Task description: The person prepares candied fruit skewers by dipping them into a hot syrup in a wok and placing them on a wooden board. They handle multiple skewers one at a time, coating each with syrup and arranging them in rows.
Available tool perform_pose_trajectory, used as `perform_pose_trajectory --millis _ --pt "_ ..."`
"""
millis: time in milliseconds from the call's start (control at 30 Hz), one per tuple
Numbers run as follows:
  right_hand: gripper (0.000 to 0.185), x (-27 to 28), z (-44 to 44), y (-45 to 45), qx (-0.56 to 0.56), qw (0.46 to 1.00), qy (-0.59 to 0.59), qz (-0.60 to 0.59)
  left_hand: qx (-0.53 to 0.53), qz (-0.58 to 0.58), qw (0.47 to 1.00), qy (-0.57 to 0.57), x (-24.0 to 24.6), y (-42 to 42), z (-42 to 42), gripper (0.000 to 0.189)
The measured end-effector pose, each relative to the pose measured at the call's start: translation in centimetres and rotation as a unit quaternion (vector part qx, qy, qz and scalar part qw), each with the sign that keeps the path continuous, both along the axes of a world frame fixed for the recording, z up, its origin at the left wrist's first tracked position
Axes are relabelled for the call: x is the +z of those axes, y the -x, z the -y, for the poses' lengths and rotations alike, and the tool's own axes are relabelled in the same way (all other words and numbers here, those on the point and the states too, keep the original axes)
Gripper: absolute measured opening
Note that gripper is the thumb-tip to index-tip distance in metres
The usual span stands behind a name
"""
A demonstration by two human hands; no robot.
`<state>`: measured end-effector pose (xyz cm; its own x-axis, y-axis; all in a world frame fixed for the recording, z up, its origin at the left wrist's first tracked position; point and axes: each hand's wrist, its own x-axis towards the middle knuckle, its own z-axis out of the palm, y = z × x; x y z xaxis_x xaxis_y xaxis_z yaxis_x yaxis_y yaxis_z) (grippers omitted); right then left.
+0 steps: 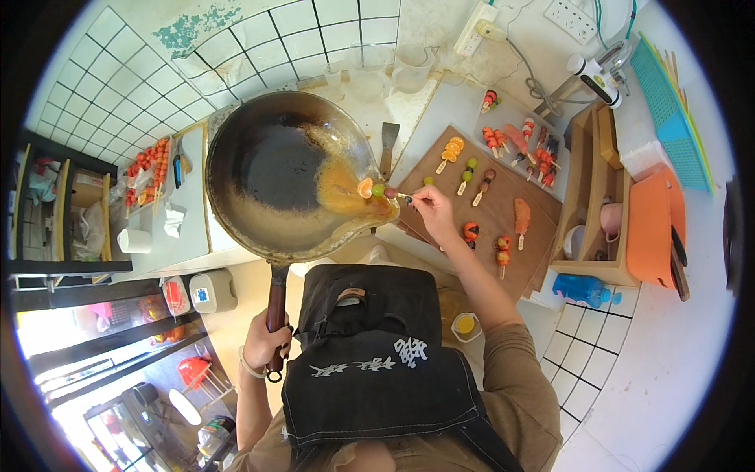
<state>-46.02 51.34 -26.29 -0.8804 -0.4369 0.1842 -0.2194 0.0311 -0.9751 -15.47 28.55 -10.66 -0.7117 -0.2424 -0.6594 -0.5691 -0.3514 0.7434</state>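
My left hand grips the dark wooden handle of a large wok. Amber syrup pools at the wok's right side, by its pouring lip. Between the fingertips of my right hand is the stick of a small fruit skewer. It carries an orange segment, a green grape and a dark red grape, and lies level over the syrup at the lip; whether it touches the syrup I cannot tell. Coated-looking fruit skewers, among them an orange one and a green grape one, lie on a brown mat to the right.
Behind the wok lies a scraper, near plastic measuring jugs. A clear tray at the right holds more skewers, beside a wooden shelf unit. At left are red fruit skewers and a white cup.
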Motion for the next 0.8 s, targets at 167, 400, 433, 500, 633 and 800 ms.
perform_pose_trajectory --millis 167,400,433,500,633,800 --pt "0.013 1.8 -0.6 0.8 0.007 0.928 -0.115 -0.354 0.000 -0.006 1.000 0.002 0.0 0.0 -0.1 0.015" --pt "0.012 2.5 -1.0 0.3 0.063 0.839 -0.171 -0.513 0.019 0.000 1.000 -0.011 0.0 -0.1 -0.2 0.015" --pt "0.012 2.2 -1.2 0.2 0.066 0.837 -0.173 -0.516 0.019 -0.001 1.000 -0.011 0.1 -0.1 -0.2 0.015" --pt "0.012 1.8 -1.3 0.1 0.069 0.832 -0.170 -0.524 0.019 -0.001 1.000 -0.012 0.1 0.0 -0.3 0.015" --pt "0.014 1.5 -1.7 -0.1 0.079 0.832 -0.155 -0.526 0.011 -0.003 1.000 0.002 0.0 0.0 -0.2 0.015" --pt "0.016 1.0 -1.9 -0.3 0.076 0.845 -0.142 -0.510 0.018 0.001 1.000 -0.003 0.3 0.0 -0.3 0.015"
